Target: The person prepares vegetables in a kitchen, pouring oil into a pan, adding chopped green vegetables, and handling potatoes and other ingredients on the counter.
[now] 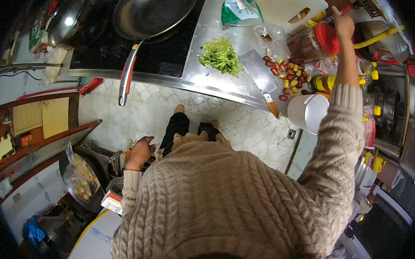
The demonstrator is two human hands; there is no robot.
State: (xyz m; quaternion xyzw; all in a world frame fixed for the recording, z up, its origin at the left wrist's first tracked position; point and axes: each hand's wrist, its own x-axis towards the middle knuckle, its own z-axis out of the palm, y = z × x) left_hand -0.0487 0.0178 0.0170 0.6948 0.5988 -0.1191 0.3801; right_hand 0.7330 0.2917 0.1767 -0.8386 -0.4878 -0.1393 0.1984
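The fingers of the right hand (343, 23) are stretched up and away from the body at the far right end of the desk (219, 81), the tips reaching among the bottles at the back; whether they pinch something there I cannot tell. Just beside and below that hand, toward the person, stands a clear jar with a red lid (315, 41), tilted in the view, its long axis running from lid down-left to base. The right hand is far nearer to it than the left hand (141, 152), which hangs low at the hip, fingers loosely curled and holding nothing that shows.

Below the jar lies a scatter of red dates (290, 74), with a cleaver (259, 76) pointing its handle toward the desk's edge and a pile of chopped greens (220, 56) to its left. A green and white bag (239, 9) sits at the back, a yellow-capped bottle (325, 82) lies by the dates, and a white jug (308, 112) stands just past the desk's edge. A dark pan (153, 9) rests on the hob.
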